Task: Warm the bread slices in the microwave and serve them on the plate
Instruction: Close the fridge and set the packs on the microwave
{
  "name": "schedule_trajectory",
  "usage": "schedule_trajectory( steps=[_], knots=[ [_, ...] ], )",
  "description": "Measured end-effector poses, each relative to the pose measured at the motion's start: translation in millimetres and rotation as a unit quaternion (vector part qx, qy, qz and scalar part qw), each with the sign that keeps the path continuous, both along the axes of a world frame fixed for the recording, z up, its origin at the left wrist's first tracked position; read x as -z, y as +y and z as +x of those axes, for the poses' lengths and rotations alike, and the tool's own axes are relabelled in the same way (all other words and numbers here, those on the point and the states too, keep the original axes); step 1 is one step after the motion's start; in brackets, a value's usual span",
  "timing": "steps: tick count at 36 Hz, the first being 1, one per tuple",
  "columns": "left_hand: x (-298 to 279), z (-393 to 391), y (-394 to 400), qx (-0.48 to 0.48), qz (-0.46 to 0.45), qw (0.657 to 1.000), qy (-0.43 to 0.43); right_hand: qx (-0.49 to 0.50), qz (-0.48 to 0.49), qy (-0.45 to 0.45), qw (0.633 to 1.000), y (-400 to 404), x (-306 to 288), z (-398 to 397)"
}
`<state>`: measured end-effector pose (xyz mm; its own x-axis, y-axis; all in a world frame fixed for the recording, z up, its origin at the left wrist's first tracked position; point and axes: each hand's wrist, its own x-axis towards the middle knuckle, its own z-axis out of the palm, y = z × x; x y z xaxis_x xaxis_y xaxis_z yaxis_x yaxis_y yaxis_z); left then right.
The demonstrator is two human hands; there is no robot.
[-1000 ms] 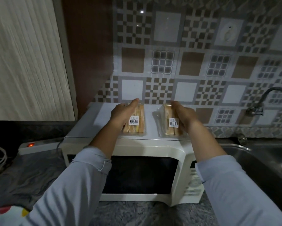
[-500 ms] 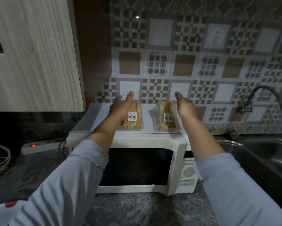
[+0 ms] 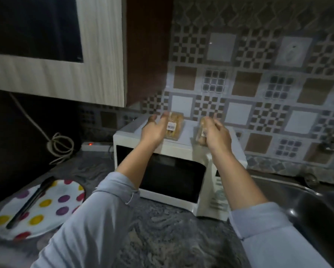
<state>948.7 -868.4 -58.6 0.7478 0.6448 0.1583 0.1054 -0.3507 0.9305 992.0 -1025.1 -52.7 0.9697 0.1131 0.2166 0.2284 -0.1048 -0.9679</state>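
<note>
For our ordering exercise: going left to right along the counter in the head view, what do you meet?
Plate with tongs → cable coil → power strip → microwave → sink.

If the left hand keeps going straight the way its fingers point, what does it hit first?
Most likely the left bread pack on top of the microwave; the left hand is already alongside it. Blur hides whether they touch.
</note>
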Motion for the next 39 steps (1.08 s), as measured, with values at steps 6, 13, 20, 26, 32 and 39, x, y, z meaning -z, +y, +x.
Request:
schedule_trajectory(
  steps=[6,13,20,26,32,39],
  knots=[
    [29.5,-54.9,-53.6,-0.052,-0.018,0.998,-0.029,-0.062,-0.015,0.004,0.998,-36.3,15.9,-37.8],
    [36.8,-140.0,-66.1,-0.142,0.002,0.99,-0.008,-0.141,-0.015,0.018,0.99,-29.4,26.4,-95.3],
    [27.6,-249.2,-46.8,-0.276,0.022,0.96,-0.031,-0.263,-0.005,0.014,0.965,15.8,21.2,-168.3],
    [26.2,-361.9,-29.6,-0.375,0.01,0.926,-0.052,-0.368,-0.002,-0.005,0.93,63.3,17.0,-260.9],
    [17.9,-483.6,-15.9,-0.485,0.027,0.871,-0.068,-0.466,0.014,0.004,0.885,107.7,11.5,-369.7],
    [11.8,-636.6,-12.9,-0.614,0.094,0.78,-0.077,-0.572,-0.004,0.007,0.821,141.8,8.6,-523.1]
  ],
)
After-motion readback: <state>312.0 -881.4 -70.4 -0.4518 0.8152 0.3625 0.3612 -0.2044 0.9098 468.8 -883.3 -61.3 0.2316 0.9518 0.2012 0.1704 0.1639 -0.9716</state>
